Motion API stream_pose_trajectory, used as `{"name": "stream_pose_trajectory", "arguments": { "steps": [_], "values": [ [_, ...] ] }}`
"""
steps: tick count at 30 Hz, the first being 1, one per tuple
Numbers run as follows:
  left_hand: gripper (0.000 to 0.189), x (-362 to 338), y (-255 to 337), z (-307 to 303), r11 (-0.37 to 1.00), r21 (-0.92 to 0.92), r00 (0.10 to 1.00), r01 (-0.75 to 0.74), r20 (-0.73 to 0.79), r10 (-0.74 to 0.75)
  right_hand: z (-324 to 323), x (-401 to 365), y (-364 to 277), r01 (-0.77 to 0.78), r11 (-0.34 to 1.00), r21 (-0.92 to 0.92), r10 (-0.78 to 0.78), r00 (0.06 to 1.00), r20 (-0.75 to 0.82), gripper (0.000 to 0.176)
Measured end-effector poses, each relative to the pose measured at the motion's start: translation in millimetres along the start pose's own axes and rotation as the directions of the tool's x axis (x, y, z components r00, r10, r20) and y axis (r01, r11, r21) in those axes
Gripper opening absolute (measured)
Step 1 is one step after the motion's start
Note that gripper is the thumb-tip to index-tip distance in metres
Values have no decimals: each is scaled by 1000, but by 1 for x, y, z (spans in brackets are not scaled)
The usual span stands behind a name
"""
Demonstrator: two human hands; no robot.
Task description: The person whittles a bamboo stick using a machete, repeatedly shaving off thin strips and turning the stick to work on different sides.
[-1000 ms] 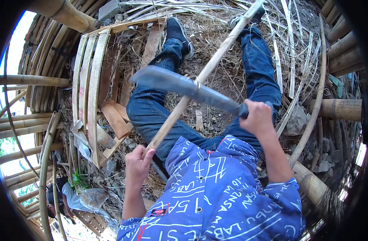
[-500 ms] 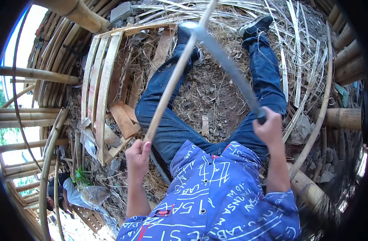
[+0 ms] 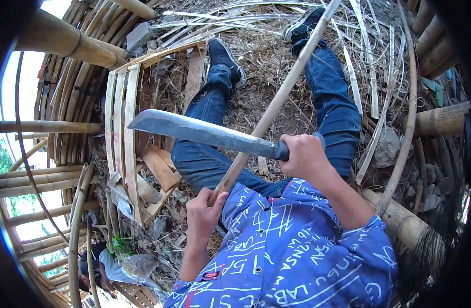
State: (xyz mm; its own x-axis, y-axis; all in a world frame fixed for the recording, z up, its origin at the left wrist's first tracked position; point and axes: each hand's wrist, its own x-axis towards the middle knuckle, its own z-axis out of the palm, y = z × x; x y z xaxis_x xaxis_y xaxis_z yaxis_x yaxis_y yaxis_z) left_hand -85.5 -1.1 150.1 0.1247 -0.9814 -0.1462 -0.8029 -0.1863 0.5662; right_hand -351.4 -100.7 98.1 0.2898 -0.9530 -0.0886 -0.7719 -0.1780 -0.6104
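My left hand (image 3: 205,211) is closed round the lower end of a long wooden pole (image 3: 281,97), which slants up and away to the right between my legs. In my right hand (image 3: 305,156) is the dark handle of a machete (image 3: 194,129). Its broad blade points left, lying across the pole in this view, with the tip over the pale slats. Both hands are above my lap, in front of my blue patterned shirt (image 3: 281,246). Below them my legs in jeans (image 3: 210,159) are stretched out on the ground.
A wooden slat crate (image 3: 133,118) lies left of my leg, with wood scraps (image 3: 161,167) inside. Long split strips (image 3: 369,66) litter the ground ahead and right. Thick bamboo poles (image 3: 443,119) stick out at both sides. At lower left, another person (image 3: 99,264) is partly visible behind poles.
The machete has swung from pointing up and away to pointing left across the pole. My right hand has moved left and inward; the pole now tilts further right.
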Motion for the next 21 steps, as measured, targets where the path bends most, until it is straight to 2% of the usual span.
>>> {"name": "stream_pose_trajectory", "arguments": {
  "steps": [5,8,11,15,17,18,21],
  "values": [
    [39,-3,1,-3,998,-19,997,-55,51,55,-7,-6,10,-10,997,-78,8,1000,-28,20],
    [38,-9,-7,-12,999,-33,997,23,78,-21,-13,-3,21,-20,993,-115,12,998,-64,19],
    [42,-12,-14,-14,998,-67,999,-21,34,24,-13,-2,22,-10,989,-150,6,1000,-31,19],
    [38,-17,-25,-24,1000,-17,997,24,69,-23,-14,-1,21,-14,989,-149,12,1000,-8,19],
    [38,-18,-29,-35,998,-29,997,57,52,-55,-22,4,32,-93,978,-184,78,993,-86,19],
    [38,-22,-38,-41,996,-9,995,91,31,-91,-30,9,40,-185,956,-226,172,982,-76,19],
    [37,-36,-69,-55,989,-41,989,146,-29,-147,-47,16,97,-437,888,-141,404,889,-216,19]
  ]
}}
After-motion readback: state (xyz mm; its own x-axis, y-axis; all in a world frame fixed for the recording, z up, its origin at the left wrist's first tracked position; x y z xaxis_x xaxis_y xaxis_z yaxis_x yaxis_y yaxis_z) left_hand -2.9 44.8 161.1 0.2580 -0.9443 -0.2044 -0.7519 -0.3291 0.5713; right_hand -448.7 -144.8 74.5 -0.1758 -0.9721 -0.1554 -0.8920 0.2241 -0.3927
